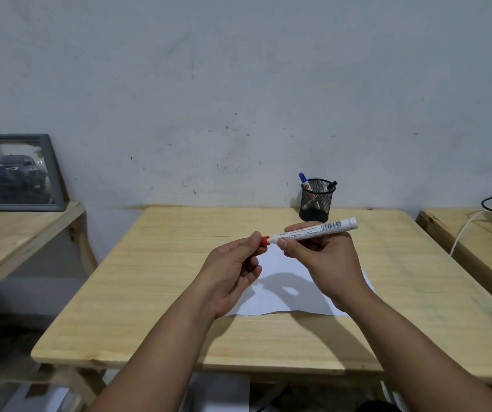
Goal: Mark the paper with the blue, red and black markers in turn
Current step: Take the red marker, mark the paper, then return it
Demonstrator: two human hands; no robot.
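Note:
I hold the red marker [316, 231] level above the table, between both hands. My right hand [325, 257] grips its white barrel, while the fingertips of my left hand [232, 263] pinch the red cap [265, 240] at its left end. Below my hands a white sheet of paper [283, 292] lies flat on the wooden table [155, 278]; I see no marks on its visible part. The blue marker [304, 181] and the black marker [329, 186] stand in a black mesh pen cup [316, 202] at the table's far edge.
A framed car picture [15, 172] leans against the wall on a lower wooden shelf at the left. Another wooden surface at the right carries a device with a white cable [464, 230]. The wall stands right behind the pen cup.

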